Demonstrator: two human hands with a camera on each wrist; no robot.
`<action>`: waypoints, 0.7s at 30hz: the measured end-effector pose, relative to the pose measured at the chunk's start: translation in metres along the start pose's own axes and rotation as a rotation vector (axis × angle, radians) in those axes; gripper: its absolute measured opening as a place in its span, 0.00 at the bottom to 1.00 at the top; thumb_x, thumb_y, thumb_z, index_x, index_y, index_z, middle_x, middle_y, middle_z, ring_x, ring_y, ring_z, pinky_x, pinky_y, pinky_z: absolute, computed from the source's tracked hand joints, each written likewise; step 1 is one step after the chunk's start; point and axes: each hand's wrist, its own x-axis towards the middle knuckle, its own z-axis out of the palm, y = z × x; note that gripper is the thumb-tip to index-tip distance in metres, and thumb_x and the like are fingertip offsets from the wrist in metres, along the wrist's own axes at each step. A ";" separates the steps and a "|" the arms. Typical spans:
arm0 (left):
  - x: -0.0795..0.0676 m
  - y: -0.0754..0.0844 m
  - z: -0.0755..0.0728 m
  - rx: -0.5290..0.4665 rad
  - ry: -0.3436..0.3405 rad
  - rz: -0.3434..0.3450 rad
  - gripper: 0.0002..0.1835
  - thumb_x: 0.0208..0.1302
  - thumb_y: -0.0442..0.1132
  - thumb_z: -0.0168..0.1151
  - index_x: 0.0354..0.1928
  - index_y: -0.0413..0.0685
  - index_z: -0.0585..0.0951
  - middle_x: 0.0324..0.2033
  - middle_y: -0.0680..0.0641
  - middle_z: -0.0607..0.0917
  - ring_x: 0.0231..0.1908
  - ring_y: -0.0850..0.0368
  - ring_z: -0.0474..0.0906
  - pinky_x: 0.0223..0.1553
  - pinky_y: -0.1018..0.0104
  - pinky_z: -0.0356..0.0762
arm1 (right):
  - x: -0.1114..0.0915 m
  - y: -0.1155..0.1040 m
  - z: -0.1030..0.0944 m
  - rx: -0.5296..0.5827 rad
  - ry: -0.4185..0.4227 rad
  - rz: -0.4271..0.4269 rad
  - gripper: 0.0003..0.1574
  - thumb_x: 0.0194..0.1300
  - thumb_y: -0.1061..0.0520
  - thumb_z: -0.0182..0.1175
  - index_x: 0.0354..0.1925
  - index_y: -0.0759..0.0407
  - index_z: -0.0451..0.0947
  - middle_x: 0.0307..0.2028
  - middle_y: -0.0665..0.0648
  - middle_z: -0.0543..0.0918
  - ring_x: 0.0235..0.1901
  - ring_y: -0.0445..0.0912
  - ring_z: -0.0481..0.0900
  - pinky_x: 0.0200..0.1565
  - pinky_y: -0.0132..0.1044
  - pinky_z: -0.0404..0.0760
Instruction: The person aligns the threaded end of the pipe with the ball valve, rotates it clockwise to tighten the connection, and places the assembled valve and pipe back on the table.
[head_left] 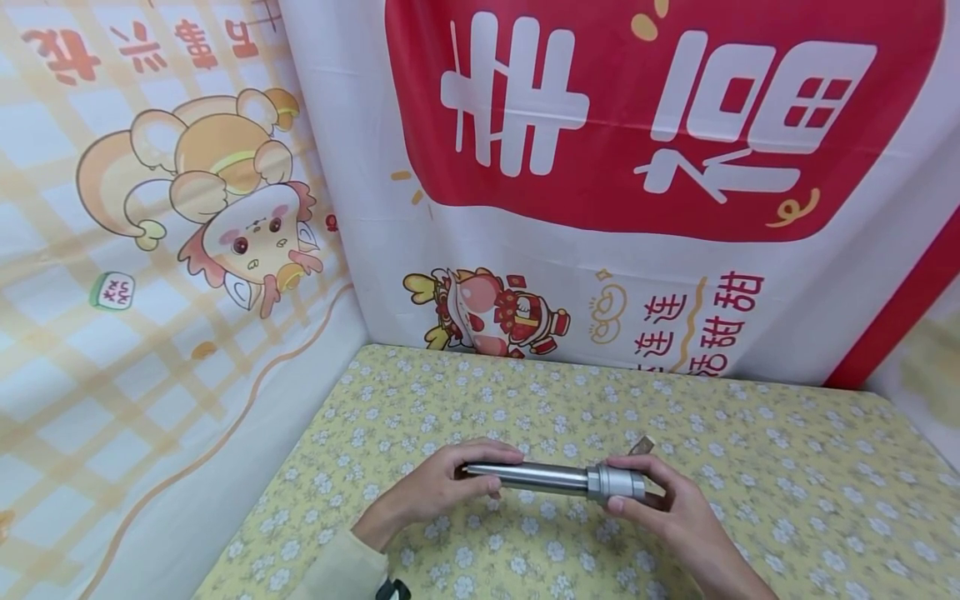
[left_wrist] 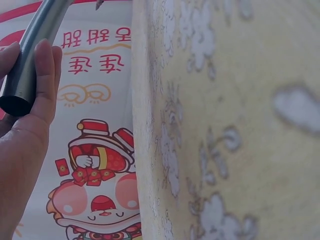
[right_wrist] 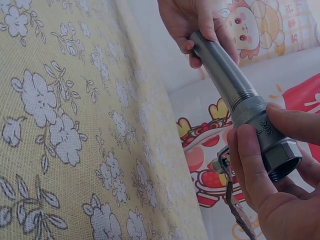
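A smooth steel pipe [head_left: 543, 477] lies nearly level between the two hands, above the table. Fingers and thumb of the left hand [head_left: 438, 487] grip its left end. The pipe's hollow end shows in the left wrist view beside the left palm [left_wrist: 27, 145]. At the other end, the threaded part enters a steel ball valve [right_wrist: 265, 132], with some thread still showing outside it. The right hand [head_left: 671, 504] holds the valve body between thumb and fingers. The valve's lever handle [right_wrist: 232, 197] sticks out to the side, and the open port faces away from the pipe.
A table with a yellow floral cloth [head_left: 795, 500] lies under the hands. Behind it hangs a red and white printed sheet [head_left: 480, 225], and a checked cartoon sheet [head_left: 75, 333] covers the left side. A dark band [head_left: 393, 590] circles the left wrist.
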 end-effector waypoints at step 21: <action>0.003 0.001 0.004 0.129 0.091 0.033 0.24 0.78 0.37 0.68 0.72 0.53 0.82 0.74 0.45 0.79 0.69 0.54 0.79 0.65 0.65 0.81 | -0.002 -0.003 0.000 0.011 0.002 0.001 0.37 0.71 0.55 0.76 0.72 0.58 0.76 0.70 0.65 0.74 0.51 0.55 0.89 0.56 0.51 0.90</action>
